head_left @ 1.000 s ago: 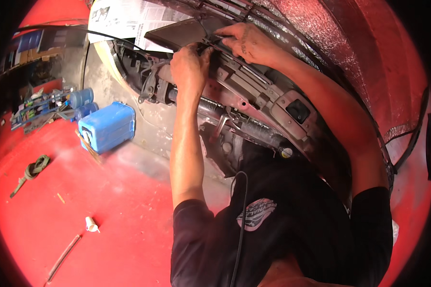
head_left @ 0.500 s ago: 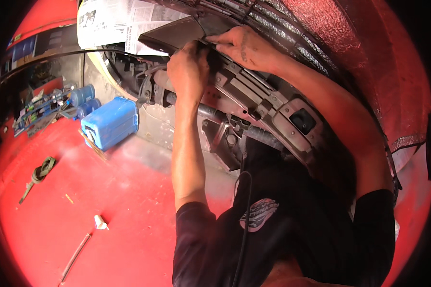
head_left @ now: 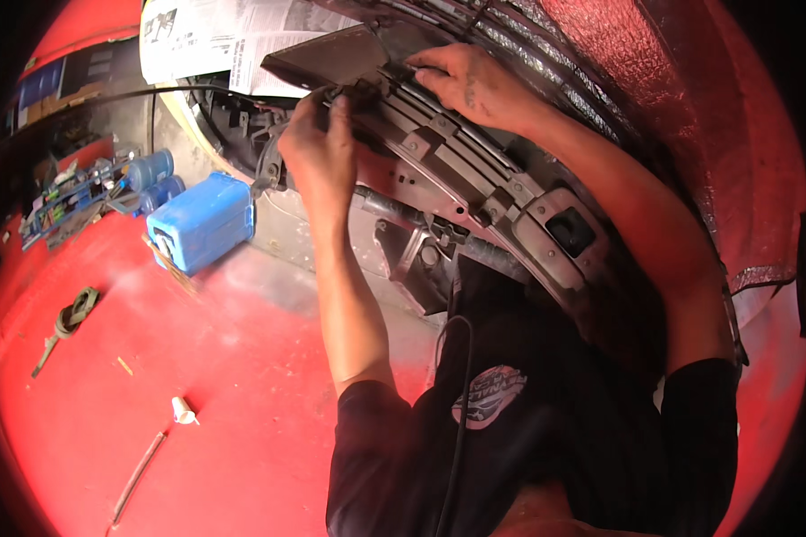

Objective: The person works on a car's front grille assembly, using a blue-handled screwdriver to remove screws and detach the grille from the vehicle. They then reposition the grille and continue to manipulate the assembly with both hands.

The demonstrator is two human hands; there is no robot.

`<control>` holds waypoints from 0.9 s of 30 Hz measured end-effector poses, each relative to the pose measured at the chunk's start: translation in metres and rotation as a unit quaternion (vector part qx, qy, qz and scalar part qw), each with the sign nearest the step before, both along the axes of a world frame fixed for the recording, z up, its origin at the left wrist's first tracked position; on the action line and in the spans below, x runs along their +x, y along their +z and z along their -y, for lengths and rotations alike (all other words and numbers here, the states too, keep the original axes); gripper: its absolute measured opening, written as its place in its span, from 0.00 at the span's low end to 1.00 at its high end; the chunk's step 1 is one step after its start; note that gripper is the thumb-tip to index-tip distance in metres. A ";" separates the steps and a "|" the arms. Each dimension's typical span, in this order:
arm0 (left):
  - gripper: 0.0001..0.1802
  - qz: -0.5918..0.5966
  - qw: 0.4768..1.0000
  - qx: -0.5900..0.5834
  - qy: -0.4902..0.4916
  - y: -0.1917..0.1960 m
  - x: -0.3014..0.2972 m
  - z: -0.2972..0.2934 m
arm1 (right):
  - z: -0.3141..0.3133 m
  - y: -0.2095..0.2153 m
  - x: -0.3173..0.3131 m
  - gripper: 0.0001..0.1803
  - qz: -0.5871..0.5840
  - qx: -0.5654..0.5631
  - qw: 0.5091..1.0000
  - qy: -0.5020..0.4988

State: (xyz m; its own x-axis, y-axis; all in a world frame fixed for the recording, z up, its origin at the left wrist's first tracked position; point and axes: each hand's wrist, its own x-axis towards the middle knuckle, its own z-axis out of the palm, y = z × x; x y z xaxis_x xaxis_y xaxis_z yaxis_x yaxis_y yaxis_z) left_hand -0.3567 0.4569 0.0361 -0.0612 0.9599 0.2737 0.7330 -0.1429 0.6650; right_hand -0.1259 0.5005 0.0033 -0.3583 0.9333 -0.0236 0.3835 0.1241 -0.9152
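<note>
A grey slatted plastic panel (head_left: 475, 170), like a car grille part, runs diagonally from the top centre to the right. My left hand (head_left: 321, 143) is closed around a small dark clip or connector (head_left: 349, 92) at the panel's upper left end. My right hand (head_left: 475, 82) rests on the panel's top edge, fingers curled and pressing on it just right of the clip. A dark flat plate (head_left: 327, 55) sticks out behind the panel. My black shirt (head_left: 519, 421) fills the lower centre.
A blue plastic canister (head_left: 204, 221) lies on the red floor (head_left: 197, 376) at left, with blue bottles (head_left: 152, 170) and a tray of tools (head_left: 72, 192) behind it. Newspaper sheets (head_left: 233, 36) hang at the top. A white cap (head_left: 182, 411), a thin rod (head_left: 136, 478) and a small tool (head_left: 67, 318) lie scattered.
The view has shifted slightly, so the panel and both hands sit a little higher. My right hand has slid along the panel's top edge; my left hand stays at the clip.
</note>
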 end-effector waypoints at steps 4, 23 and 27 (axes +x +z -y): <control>0.10 0.520 0.832 -0.176 0.080 0.022 0.002 0.043 | -0.005 0.025 0.010 0.19 0.035 -0.051 0.998 0.017; 0.13 0.859 0.451 -0.241 0.019 0.026 0.046 0.129 | 0.139 0.145 0.055 0.11 0.202 0.178 0.957 0.103; 0.15 0.822 0.490 -0.291 0.007 0.038 0.058 0.139 | 0.171 0.168 0.063 0.13 0.198 0.158 0.966 0.056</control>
